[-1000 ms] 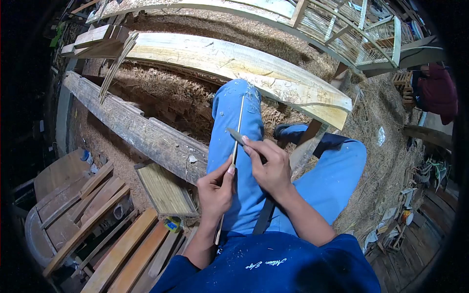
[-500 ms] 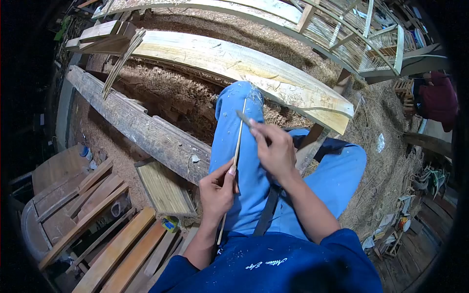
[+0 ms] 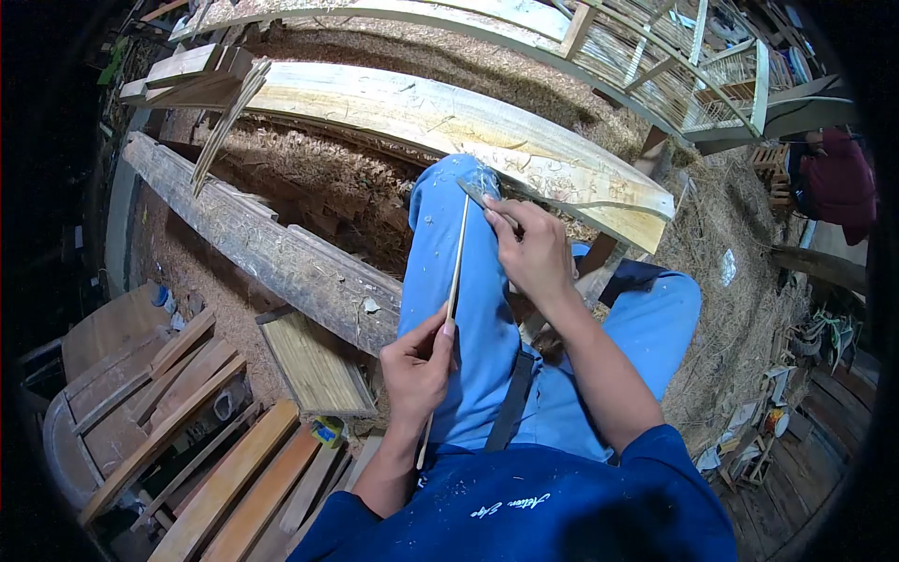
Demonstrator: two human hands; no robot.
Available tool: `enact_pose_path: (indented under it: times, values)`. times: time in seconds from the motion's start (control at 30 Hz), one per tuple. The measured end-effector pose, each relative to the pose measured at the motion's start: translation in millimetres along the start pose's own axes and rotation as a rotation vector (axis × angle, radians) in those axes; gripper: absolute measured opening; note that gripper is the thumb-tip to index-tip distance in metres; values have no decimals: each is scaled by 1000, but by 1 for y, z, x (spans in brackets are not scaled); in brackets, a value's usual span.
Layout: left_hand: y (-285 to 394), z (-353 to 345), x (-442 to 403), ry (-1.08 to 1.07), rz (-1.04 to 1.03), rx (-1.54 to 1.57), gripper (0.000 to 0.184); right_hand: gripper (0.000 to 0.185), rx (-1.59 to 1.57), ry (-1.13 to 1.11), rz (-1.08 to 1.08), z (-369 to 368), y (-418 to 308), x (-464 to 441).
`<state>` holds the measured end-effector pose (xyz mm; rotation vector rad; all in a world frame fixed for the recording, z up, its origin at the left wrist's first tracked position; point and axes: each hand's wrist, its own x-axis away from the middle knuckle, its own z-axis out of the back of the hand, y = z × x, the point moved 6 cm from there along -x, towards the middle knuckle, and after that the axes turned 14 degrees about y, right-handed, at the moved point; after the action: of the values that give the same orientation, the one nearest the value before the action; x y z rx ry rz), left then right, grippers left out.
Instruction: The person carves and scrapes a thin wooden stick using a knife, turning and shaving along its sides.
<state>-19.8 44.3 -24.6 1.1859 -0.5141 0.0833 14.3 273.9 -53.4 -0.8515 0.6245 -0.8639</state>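
My left hand (image 3: 419,363) is closed around a thin, pale wooden stick (image 3: 459,262) that lies lengthwise over my blue-trousered thigh. Below that hand the stick's lower end shows near my waist. My right hand (image 3: 536,245) grips a small knife (image 3: 473,194), its handle mostly hidden in the fingers. The blade meets the stick close to its far tip, just short of my knee. Small shavings cling to the trousers (image 3: 435,220).
Ahead of my knee runs a long pale plank (image 3: 421,112) with curled shavings on it. A weathered beam (image 3: 253,239) lies to the left, with a bundle of thin sticks (image 3: 229,122) leaning across. Cut boards (image 3: 225,478) sit lower left. Another person (image 3: 838,187) is at far right.
My right hand has slid the knife up along the stick, away from me, to near its far tip. My left hand keeps its hold in about the same place.
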Motion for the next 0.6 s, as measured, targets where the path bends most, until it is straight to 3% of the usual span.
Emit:
enact_pose_path:
  times: [0.1,0.17,0.37,0.6]
  values:
    - [1,1,-5,20,16,-88,29,21,-26,34,92,4,-7,11]
    - [-4,1,-7,12,71,59,30,22,-64,-51,28,6,-10,36]
    - [-3,1,-9,-37,87,18,30,24,-73,-182,37,19,-36,73]
    - [5,-3,-5,-43,109,-17,31,19,-47,-13,62,-3,-4,17]
